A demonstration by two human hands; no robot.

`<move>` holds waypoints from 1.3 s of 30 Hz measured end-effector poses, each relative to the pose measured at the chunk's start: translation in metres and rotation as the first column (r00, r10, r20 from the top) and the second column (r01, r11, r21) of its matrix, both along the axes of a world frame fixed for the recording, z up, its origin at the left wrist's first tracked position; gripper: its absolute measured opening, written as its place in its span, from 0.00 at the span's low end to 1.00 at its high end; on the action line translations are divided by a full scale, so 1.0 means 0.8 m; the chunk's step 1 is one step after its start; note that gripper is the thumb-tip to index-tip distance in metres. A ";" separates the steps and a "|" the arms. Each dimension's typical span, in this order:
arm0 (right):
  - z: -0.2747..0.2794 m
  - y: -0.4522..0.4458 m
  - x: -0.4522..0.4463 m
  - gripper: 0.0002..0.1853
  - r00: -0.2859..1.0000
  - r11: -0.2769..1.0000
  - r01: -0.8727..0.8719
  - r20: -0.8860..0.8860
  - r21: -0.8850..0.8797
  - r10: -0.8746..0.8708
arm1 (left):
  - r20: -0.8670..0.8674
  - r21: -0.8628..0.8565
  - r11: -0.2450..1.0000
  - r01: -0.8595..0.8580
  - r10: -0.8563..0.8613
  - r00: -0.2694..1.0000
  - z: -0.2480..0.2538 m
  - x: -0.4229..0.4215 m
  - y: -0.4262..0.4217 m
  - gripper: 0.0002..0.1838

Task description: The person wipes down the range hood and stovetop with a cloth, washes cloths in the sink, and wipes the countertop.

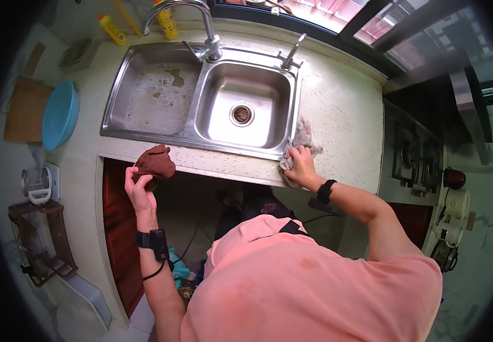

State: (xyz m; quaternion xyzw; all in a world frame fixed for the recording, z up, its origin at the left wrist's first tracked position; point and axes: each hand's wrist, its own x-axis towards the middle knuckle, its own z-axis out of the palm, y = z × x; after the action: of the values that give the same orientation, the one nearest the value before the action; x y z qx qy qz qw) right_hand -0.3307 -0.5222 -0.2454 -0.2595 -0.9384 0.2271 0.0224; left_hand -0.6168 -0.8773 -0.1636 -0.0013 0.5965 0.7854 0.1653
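Observation:
My left hand (140, 191) is closed on a bunched reddish-brown cloth (156, 162), held up at the counter's front edge, left of the sink's middle. At the right rim of the sink, my right hand (302, 166) grips a crumpled grey rag (303, 135) that lies on the counter. Part of the rag spreads beyond my fingers toward the back. The double steel sink (246, 149) lies between and behind my hands. Its right basin shows a drain (242, 114), and its left basin has wet, brownish patches.
A tall faucet (211, 43) and a small tap (292, 54) rise behind the sink. Yellow bottles (111, 29) stand at the back left. A blue basin (60, 115) leans near a wooden board (24, 111) on the left. A gas stove (409, 151) is at the right.

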 end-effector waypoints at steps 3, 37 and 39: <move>0.007 -0.028 -0.038 0.25 0.957 0.953 -0.288 -0.011 -0.091 0.289 | 0.033 -0.027 0.999 -0.024 0.025 0.999 -0.007 -0.022 -0.011 0.15; 0.174 0.374 -0.145 0.24 0.830 0.496 0.388 0.060 -0.776 -0.555 | 0.306 -0.140 0.823 0.550 -0.492 0.815 -0.051 -0.097 0.143 0.17; 0.204 0.400 -0.173 0.24 0.811 0.506 0.481 0.145 -0.716 -0.566 | 0.291 -0.155 0.820 0.551 -0.495 0.819 -0.045 -0.103 0.142 0.17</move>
State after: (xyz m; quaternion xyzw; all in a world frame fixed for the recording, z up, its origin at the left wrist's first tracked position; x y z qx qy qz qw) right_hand -0.4694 -0.2021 -0.0822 -0.5050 -0.6436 0.5740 0.0366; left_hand -0.6994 -0.7637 -0.1992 0.0502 0.6370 0.6277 0.4446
